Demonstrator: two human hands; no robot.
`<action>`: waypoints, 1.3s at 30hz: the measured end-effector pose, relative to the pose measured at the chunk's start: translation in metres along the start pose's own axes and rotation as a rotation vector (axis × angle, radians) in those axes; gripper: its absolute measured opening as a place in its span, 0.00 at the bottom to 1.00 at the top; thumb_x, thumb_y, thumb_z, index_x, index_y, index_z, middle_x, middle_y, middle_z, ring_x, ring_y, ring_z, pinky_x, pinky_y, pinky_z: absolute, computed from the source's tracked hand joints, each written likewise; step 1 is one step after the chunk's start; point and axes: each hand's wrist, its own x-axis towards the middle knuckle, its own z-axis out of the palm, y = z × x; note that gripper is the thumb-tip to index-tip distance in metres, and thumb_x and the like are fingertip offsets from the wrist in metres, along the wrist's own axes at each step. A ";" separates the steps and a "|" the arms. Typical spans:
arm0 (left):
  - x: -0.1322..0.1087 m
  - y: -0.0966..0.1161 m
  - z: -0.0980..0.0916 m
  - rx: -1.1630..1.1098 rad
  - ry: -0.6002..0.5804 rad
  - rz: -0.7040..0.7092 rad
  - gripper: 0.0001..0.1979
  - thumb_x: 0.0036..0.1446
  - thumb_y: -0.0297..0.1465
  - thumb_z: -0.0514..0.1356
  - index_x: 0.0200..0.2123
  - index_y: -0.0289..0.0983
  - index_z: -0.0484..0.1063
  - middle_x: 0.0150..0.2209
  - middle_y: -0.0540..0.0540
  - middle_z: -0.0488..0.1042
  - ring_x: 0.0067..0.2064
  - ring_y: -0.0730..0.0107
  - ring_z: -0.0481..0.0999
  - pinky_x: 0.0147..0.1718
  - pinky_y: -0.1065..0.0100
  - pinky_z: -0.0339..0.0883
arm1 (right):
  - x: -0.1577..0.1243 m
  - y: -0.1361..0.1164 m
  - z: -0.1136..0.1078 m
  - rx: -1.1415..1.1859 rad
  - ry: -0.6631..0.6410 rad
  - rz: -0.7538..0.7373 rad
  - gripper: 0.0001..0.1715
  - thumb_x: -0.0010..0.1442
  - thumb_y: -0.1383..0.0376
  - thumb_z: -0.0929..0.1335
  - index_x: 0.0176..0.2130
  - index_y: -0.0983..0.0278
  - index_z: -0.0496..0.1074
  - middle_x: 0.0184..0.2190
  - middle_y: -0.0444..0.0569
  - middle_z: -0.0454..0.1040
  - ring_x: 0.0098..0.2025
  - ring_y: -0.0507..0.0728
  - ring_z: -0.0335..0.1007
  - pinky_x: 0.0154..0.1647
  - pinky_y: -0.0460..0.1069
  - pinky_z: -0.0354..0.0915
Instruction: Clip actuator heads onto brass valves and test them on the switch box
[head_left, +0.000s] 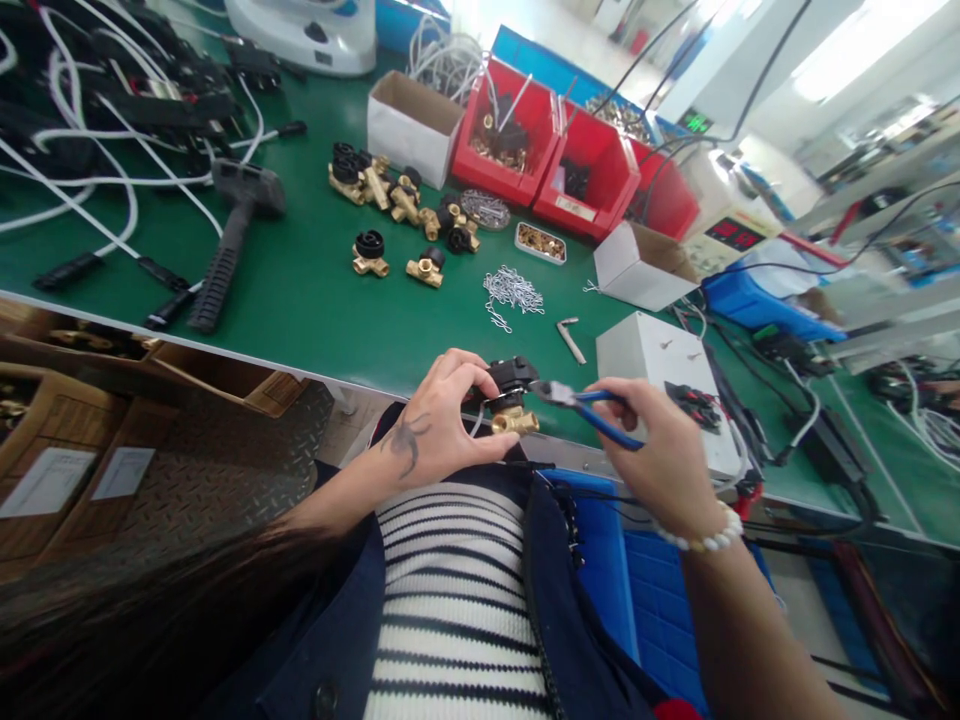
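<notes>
My left hand (442,420) is closed around a brass valve with a black cap (511,398), held just in front of the green bench's near edge. My right hand (660,450) grips blue-handled pliers (592,405), whose jaws touch the valve's black cap from the right. More brass valves with black caps (397,195) lie in a cluster further back on the bench, and a pile of small metal clips (511,290) lies beyond my hands.
Red bins (517,140) and white cardboard boxes (412,125) stand at the back of the green bench (300,290). A white box (652,360) sits by my right hand. Black and white cables and a black handle (232,240) lie left. Blue crate (645,600) below.
</notes>
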 end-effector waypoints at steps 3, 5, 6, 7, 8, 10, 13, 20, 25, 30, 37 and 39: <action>0.000 0.000 0.000 -0.002 -0.004 -0.002 0.16 0.47 0.31 0.70 0.37 0.38 0.67 0.47 0.42 0.69 0.50 0.57 0.71 0.47 0.51 0.76 | -0.002 -0.003 -0.004 0.077 0.399 0.105 0.07 0.63 0.65 0.67 0.43 0.60 0.71 0.34 0.46 0.72 0.31 0.54 0.69 0.35 0.50 0.67; 0.000 0.000 0.001 -0.006 0.004 -0.004 0.18 0.48 0.32 0.69 0.40 0.38 0.67 0.47 0.42 0.69 0.50 0.57 0.71 0.46 0.52 0.77 | -0.004 -0.004 0.000 0.068 0.499 0.098 0.07 0.64 0.66 0.66 0.44 0.60 0.70 0.34 0.46 0.71 0.29 0.53 0.67 0.33 0.50 0.66; 0.000 0.000 0.001 -0.009 0.008 -0.005 0.20 0.48 0.32 0.69 0.43 0.38 0.67 0.47 0.42 0.68 0.51 0.57 0.71 0.46 0.53 0.77 | -0.004 -0.005 0.004 0.045 0.441 0.062 0.08 0.62 0.67 0.66 0.43 0.60 0.70 0.33 0.45 0.71 0.28 0.53 0.66 0.31 0.50 0.65; 0.000 -0.001 0.001 -0.012 0.010 -0.008 0.23 0.48 0.32 0.69 0.47 0.37 0.66 0.48 0.42 0.68 0.52 0.57 0.71 0.46 0.54 0.78 | -0.004 -0.005 0.006 0.016 0.336 0.016 0.08 0.60 0.69 0.66 0.41 0.60 0.71 0.31 0.45 0.71 0.27 0.53 0.66 0.29 0.49 0.64; -0.001 -0.001 0.001 -0.015 0.009 -0.010 0.27 0.48 0.32 0.69 0.51 0.37 0.66 0.49 0.41 0.68 0.53 0.56 0.71 0.46 0.55 0.78 | -0.004 -0.006 0.007 -0.008 0.219 -0.021 0.08 0.58 0.71 0.66 0.38 0.60 0.72 0.28 0.44 0.71 0.26 0.53 0.66 0.28 0.49 0.62; -0.001 -0.003 0.001 -0.014 -0.008 -0.014 0.33 0.49 0.33 0.68 0.58 0.37 0.64 0.52 0.41 0.67 0.56 0.56 0.70 0.47 0.55 0.78 | -0.002 -0.007 0.006 -0.014 0.100 -0.050 0.08 0.56 0.72 0.66 0.35 0.61 0.73 0.26 0.43 0.71 0.25 0.53 0.66 0.28 0.48 0.62; -0.002 -0.004 0.000 -0.004 -0.040 -0.014 0.34 0.51 0.35 0.68 0.61 0.37 0.64 0.52 0.41 0.67 0.56 0.55 0.70 0.49 0.54 0.78 | 0.000 -0.007 -0.001 0.021 0.317 0.040 0.06 0.63 0.67 0.66 0.42 0.61 0.71 0.32 0.46 0.72 0.29 0.54 0.67 0.33 0.50 0.65; 0.000 -0.003 0.000 0.026 -0.035 -0.017 0.35 0.51 0.36 0.68 0.61 0.36 0.65 0.51 0.40 0.67 0.55 0.52 0.71 0.51 0.49 0.76 | 0.000 -0.005 0.000 0.002 0.054 -0.007 0.05 0.56 0.69 0.68 0.35 0.60 0.73 0.27 0.45 0.73 0.26 0.55 0.68 0.27 0.49 0.63; 0.000 -0.002 0.001 0.027 -0.035 -0.015 0.36 0.50 0.36 0.68 0.61 0.31 0.65 0.51 0.37 0.67 0.55 0.51 0.71 0.54 0.48 0.74 | 0.003 -0.010 -0.004 0.053 0.396 0.124 0.05 0.62 0.64 0.67 0.41 0.60 0.72 0.31 0.45 0.72 0.28 0.54 0.67 0.32 0.50 0.65; 0.001 -0.004 0.001 0.019 -0.029 -0.013 0.35 0.51 0.35 0.68 0.61 0.34 0.65 0.52 0.38 0.67 0.56 0.51 0.70 0.54 0.46 0.74 | 0.002 -0.008 0.007 0.016 0.160 0.037 0.07 0.57 0.70 0.66 0.37 0.60 0.71 0.28 0.45 0.71 0.25 0.55 0.66 0.27 0.50 0.62; 0.000 -0.004 0.001 0.024 -0.029 -0.009 0.35 0.51 0.35 0.68 0.61 0.35 0.64 0.52 0.39 0.67 0.55 0.52 0.70 0.54 0.47 0.73 | 0.004 -0.012 -0.002 0.012 0.409 0.138 0.05 0.63 0.63 0.66 0.41 0.59 0.70 0.31 0.46 0.71 0.29 0.56 0.68 0.32 0.51 0.64; -0.001 -0.004 0.002 0.028 -0.026 -0.010 0.35 0.50 0.35 0.68 0.61 0.36 0.64 0.52 0.39 0.66 0.55 0.52 0.70 0.54 0.47 0.73 | 0.003 -0.012 0.000 -0.031 0.334 0.131 0.05 0.62 0.64 0.65 0.40 0.59 0.70 0.31 0.46 0.72 0.29 0.57 0.68 0.31 0.51 0.63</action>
